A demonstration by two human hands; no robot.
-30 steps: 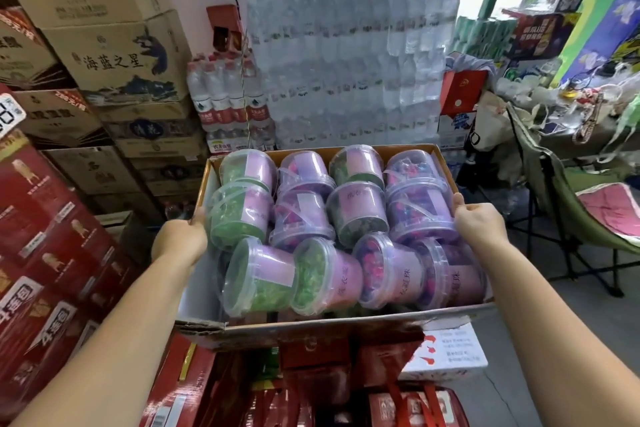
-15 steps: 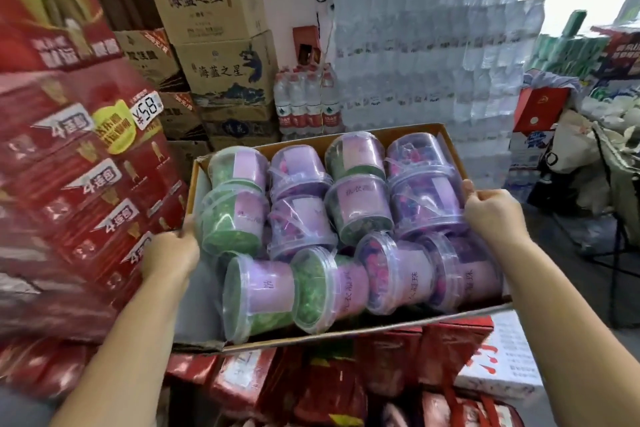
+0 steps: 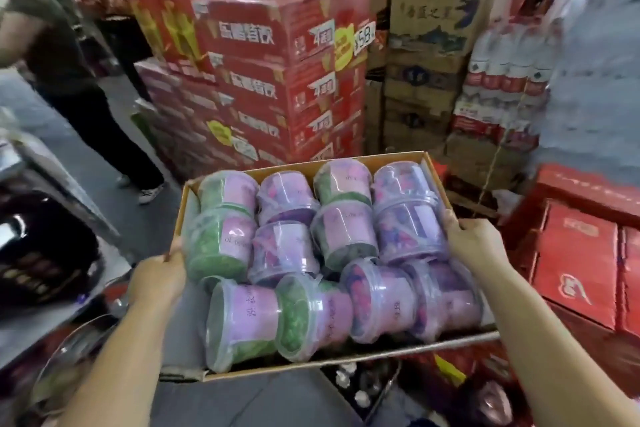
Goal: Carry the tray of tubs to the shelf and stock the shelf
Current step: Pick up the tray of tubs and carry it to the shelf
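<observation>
Between stacked red cartons | tray point(image 3: 437, 173): cardboard, clear purple-labelled tubs point(image 3: 349, 236) | hands clamped on tray sides

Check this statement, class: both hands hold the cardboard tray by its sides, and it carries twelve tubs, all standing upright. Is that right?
Not quite. The head view shows the four tubs in the near row lying on their sides; only the eight behind stand upright. The rest holds: the left hand and right hand hold the cardboard tray by its sides, twelve tubs aboard.
</observation>
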